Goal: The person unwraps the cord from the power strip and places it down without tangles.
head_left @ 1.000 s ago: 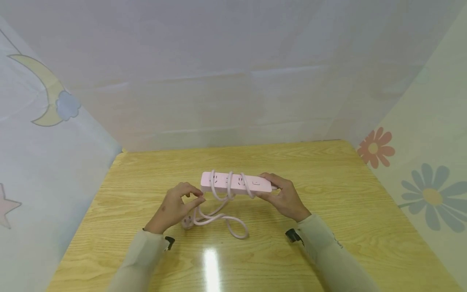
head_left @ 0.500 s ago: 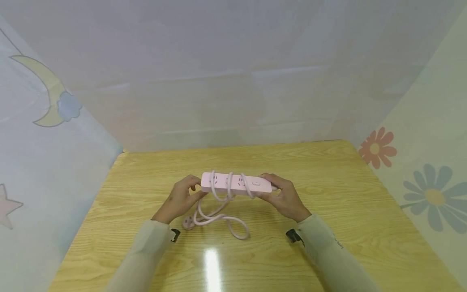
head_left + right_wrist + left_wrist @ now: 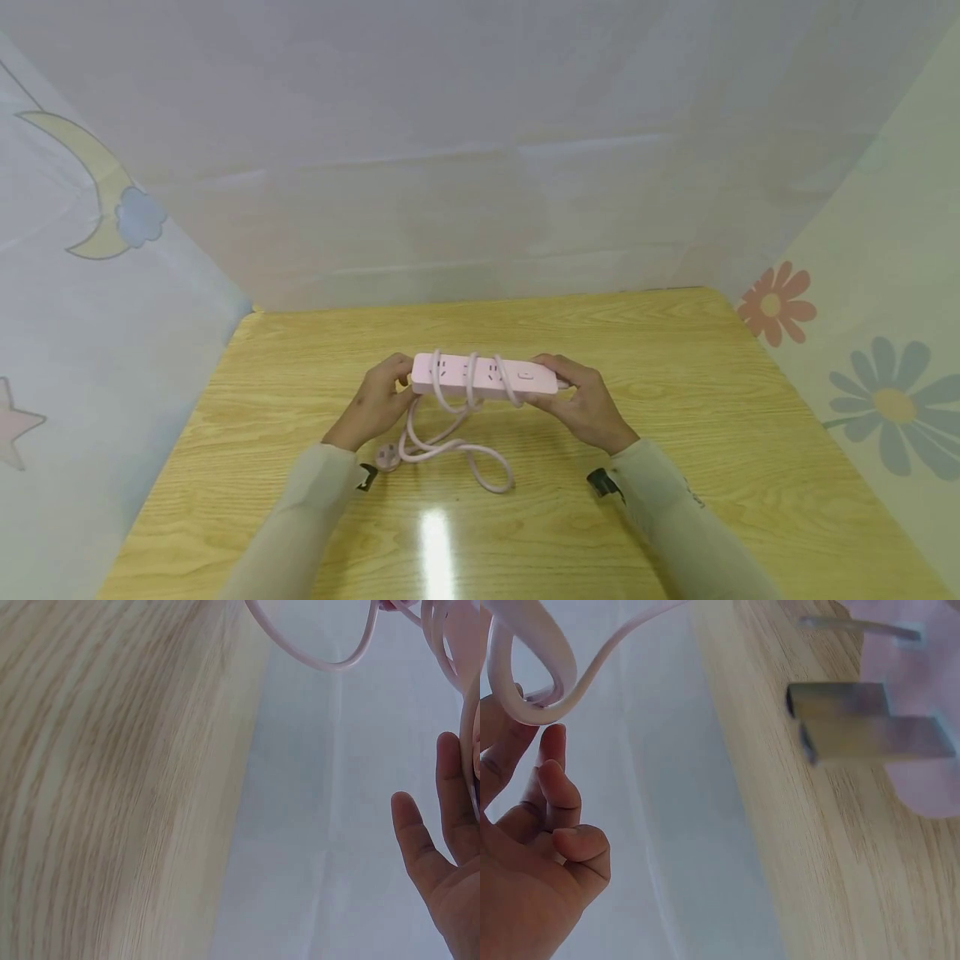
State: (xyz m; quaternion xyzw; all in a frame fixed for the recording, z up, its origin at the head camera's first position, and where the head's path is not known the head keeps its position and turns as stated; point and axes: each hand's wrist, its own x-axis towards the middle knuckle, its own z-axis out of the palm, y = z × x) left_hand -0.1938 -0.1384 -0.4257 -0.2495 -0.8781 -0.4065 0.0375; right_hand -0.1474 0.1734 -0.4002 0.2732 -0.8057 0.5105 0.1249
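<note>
A pink power strip (image 3: pixel 536 377) is held level above the table, its sockets and switch facing up. Three turns of its pink cord (image 3: pixel 471 379) cross the sockets. At the right end, my right hand (image 3: pixel 588 408) grips the strip between thumb and fingers. My left hand (image 3: pixel 372 404) holds the left end, thumb in front and fingers behind. Below hangs a loose loop of cord with the plug (image 3: pixel 387 457) near my left wrist. That plug's metal prongs (image 3: pixel 855 731) loom large in the left wrist view, while a hanging cord loop (image 3: pixel 322 666) shows in the right wrist view.
A wood-grain table (image 3: pixel 637 333) lies beneath both hands. Pale cloth walls surround it: a plain one (image 3: pixel 480 208) behind, one with a moon (image 3: pixel 105 187) at left, and one with flowers (image 3: pixel 892 404) at right.
My left hand has moved from just off the strip's left end, slightly up and right, to take hold of that end. The right hand and the strip stay nearly still.
</note>
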